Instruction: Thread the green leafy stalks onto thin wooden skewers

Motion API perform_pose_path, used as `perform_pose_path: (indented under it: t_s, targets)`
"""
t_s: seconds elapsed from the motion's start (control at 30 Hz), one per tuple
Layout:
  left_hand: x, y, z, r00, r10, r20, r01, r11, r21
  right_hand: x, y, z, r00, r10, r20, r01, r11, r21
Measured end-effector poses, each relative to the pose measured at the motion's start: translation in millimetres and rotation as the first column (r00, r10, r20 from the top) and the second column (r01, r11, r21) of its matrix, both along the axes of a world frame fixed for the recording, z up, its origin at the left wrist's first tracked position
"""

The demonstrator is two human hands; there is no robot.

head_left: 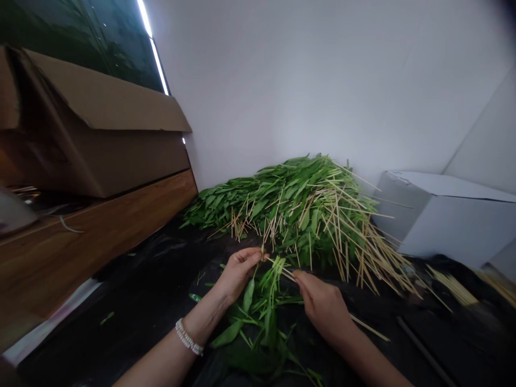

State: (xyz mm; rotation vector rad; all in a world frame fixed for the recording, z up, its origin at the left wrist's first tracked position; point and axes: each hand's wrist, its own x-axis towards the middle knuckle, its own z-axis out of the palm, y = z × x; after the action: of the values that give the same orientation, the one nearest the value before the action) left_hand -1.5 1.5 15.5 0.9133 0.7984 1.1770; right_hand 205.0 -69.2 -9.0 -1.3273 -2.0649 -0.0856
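My left hand (pixel 237 271) pinches the stem ends of a small bunch of green leafy stalks (pixel 262 312) lying on black plastic sheeting (pixel 153 290). My right hand (pixel 322 306) is closed on a thin bamboo skewer (pixel 368 328), whose tip meets the stalk ends near my left fingers. A beaded bracelet (pixel 188 337) sits on my left wrist. Just beyond my hands rises a large heap of skewered greens (pixel 298 207), sticks pointing toward me.
An open cardboard box (pixel 100 129) rests on a wooden ledge (pixel 92 236) at the left. A white box (pixel 443 215) stands at the right by the wall. Loose skewers (pixel 451 287) lie on the sheeting at the right.
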Motion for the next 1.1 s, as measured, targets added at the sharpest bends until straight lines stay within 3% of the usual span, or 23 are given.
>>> perform_pose_path:
  t_s: [0.27,0.5,1.1]
  targets:
    - [-1,0,-0.5,1.0,-0.024,-0.017,0.025,0.999,0.031,-2,-1,-0.5,1.0,-0.028,0.002,0.028,1.0,0.005]
    - [-2,1,-5.2,0.98,0.002,-0.2,0.035,0.983,0.183,-2,-1,1.7,0.999,-0.045,0.028,0.046,0.998,-0.046]
    - [-1,-4,4.2,0.984,-0.075,-0.159,0.085,0.995,0.059,-3,-1,2.4,0.998,-0.054,0.012,0.055,0.995,-0.082]
